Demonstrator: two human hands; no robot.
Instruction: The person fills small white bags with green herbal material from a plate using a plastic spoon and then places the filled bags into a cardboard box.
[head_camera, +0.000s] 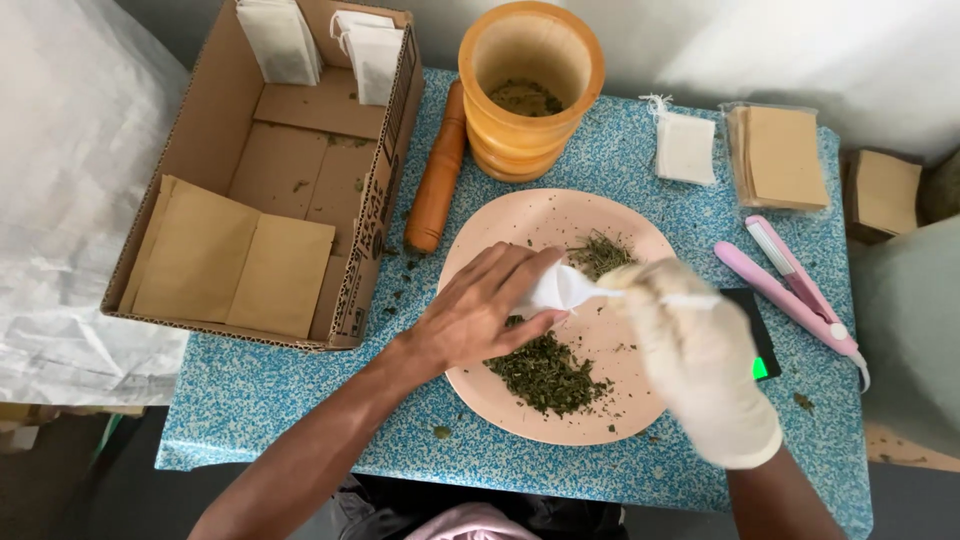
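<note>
Item: small white filter bag (556, 288), pinched at its mouth by the fingers of the bare left hand (478, 312) above the pink plate (470, 385) on the speckled blue counter (260, 400); the gloved right hand (700, 360), blurred, is closed on a white spoon-like tool (690, 298) at the bag's opening. Dried green herb (545, 372) lies heaped on the plate. Risks: herb likely spills past the narrow mouth; the thin bag may tear or slip from the pinch.
</note>
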